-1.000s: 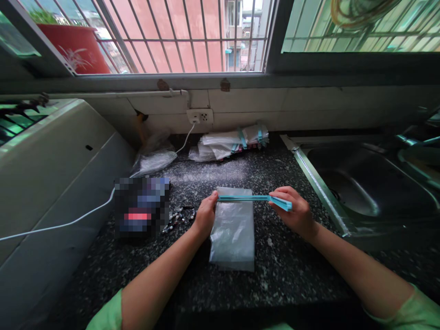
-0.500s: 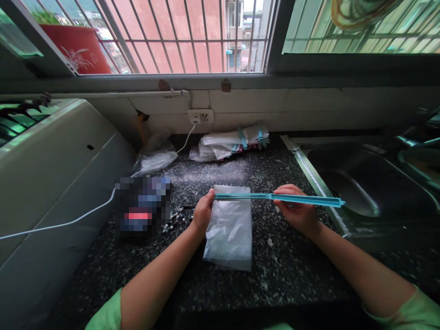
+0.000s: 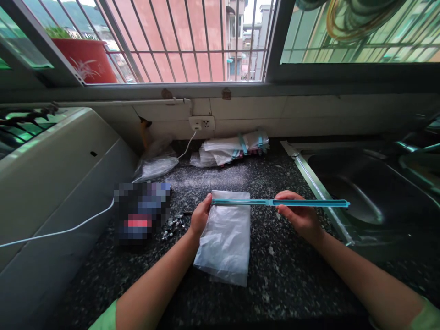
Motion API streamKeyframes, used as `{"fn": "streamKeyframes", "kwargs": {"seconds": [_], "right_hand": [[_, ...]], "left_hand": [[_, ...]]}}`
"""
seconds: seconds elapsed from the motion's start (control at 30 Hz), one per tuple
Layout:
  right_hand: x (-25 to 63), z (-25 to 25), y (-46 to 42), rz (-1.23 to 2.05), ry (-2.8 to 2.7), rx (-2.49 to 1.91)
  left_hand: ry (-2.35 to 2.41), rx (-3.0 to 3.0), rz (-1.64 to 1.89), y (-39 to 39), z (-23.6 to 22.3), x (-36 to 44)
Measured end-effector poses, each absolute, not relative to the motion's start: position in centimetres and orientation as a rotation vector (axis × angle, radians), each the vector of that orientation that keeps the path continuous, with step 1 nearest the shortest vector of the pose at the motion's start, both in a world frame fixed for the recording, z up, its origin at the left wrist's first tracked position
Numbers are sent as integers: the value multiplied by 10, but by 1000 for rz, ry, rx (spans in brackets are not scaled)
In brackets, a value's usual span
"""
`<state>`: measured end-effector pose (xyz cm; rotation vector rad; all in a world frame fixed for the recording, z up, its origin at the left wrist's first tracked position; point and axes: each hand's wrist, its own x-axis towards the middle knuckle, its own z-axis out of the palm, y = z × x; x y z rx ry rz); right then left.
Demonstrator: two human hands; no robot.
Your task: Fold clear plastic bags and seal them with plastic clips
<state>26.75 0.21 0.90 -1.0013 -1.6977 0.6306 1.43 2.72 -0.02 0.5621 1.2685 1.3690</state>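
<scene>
A long blue bag sealing clip (image 3: pixel 309 203) is unfolded into a nearly straight strip, hinged near its middle. Its left half lies across the upper part of a clear plastic bag (image 3: pixel 225 247), which hangs below it over the counter. My left hand (image 3: pixel 200 215) pinches the left end of the clip together with the bag's edge. Just right of the hinge, my right hand (image 3: pixel 298 213) grips the clip's other half between thumb and fingers. The far right end of the clip sticks out past that hand, free.
A pile of plastic bags with blue clips (image 3: pixel 230 149) lies by the wall under the socket (image 3: pixel 202 123). To the left are a blurred-out dark object (image 3: pixel 140 211), small shiny beads (image 3: pixel 175 225) and a white cable (image 3: pixel 79 228). A metal sink (image 3: pixel 343 188) is on the right.
The bag's lower edge has swung left and toward me. The clip's right half has come level with its left half. Both hands keep their hold, and the view has shifted slightly.
</scene>
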Motion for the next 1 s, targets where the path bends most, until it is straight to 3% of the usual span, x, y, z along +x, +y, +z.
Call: {"fn": "streamKeyframes", "kwargs": {"seconds": [0.27,0.73,1.0], "right_hand": [[264,8,2,584,-1771,-1014],[265,-4,8,395,-1921,-1198],[262,-6,4,602,-1740,-1177]], "left_hand": [[1144,662,1284,31,-20,15],[1023,736,1031,16,-1,26],[973,784,966,16,-7,24]]}}
